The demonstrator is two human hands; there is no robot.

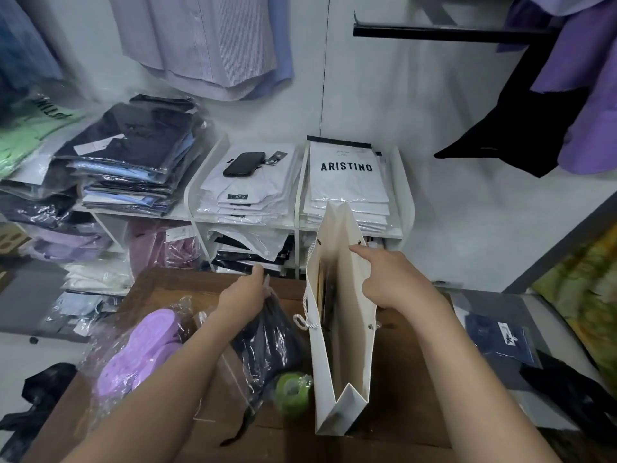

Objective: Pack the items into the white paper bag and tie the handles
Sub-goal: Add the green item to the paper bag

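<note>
bag (344, 332) contents perhaps cards, mostly hidden

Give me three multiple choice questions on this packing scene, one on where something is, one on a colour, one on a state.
1. Where is the black phone?
A. on white folded shirts on the shelf
B. inside the bag
C. on the wooden table

2. What colour are the wrapped sandals?
A. green
B. purple
C. black

3. How is the white paper bag?
A. flat and folded
B. handles tied
C. upright, mouth open

Key: 1 A, it lies on the shirt stack. 2 B, they show lilac through the plastic. 3 C, the right hand holds its rim open; the left hand grips a dark wrapped garment.
</note>
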